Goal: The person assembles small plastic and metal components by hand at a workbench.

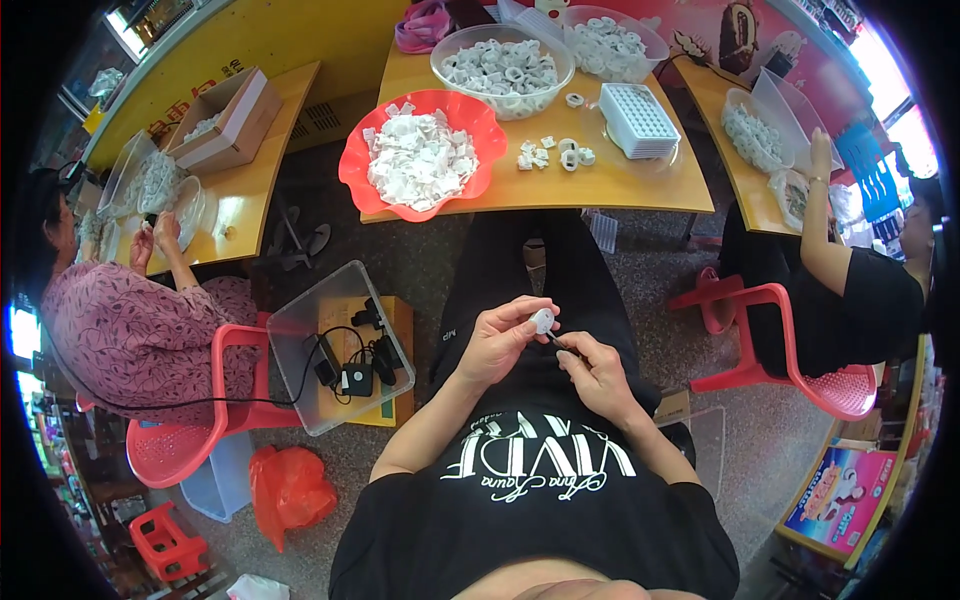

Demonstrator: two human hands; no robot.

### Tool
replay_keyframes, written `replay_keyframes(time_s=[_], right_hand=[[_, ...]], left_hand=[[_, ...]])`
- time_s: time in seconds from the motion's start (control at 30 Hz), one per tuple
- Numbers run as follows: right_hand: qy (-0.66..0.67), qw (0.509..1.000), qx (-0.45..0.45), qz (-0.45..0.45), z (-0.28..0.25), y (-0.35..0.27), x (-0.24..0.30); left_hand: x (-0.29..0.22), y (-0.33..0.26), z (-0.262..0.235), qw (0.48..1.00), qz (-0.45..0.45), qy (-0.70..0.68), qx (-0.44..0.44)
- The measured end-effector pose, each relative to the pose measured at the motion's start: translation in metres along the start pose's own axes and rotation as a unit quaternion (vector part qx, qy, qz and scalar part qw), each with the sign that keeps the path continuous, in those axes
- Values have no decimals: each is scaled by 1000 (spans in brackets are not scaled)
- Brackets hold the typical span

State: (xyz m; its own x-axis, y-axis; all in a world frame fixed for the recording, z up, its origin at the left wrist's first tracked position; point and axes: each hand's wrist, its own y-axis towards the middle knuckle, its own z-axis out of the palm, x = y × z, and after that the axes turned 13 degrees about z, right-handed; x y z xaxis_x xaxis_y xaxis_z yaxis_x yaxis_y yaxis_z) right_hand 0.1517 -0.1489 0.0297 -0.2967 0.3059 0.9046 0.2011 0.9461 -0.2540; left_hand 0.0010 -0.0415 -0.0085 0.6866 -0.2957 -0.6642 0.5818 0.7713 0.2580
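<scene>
Your table [600, 190] bears a red bowl [490, 126] of flat white pieces [420, 155], a clear bowl [520, 106] of white rings [495, 68] and a white tray stack [640, 120]. Your right hand [597, 378] clamps a thin dark tool [555, 341] in closed fingers [580, 346]; your left hand [496, 345] pinches a white part [543, 320] between fingertips [525, 308], at the tool's end.

Blk tee [540, 530], wht lettering [545, 458], blk trousers [597, 275]

white part [543, 321]: smooth plastic | red bowl [489, 160]: plastic – glossy | tabletop [620, 184]: glossy, wood-look | black shirt [540, 532]: cloth – matt
</scene>
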Motion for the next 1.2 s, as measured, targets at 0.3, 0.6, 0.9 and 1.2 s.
replay_keyframes(time_s=[0.3,0.6,0.9,1.2], right_hand=[[-92,985,-95,-111,7,2,0],[66,996,-52,6,18,6,-16],[145,987,-57,42,21,12,-20],[164,985,-48,-22,15,17,-17]], left_hand=[[-3,-3,2,997,23,74,16],[7,-8,1,985,33,159,51],[12,-9,2,956,80,277,62],[27,-15,-3,999,-27,43,10]])
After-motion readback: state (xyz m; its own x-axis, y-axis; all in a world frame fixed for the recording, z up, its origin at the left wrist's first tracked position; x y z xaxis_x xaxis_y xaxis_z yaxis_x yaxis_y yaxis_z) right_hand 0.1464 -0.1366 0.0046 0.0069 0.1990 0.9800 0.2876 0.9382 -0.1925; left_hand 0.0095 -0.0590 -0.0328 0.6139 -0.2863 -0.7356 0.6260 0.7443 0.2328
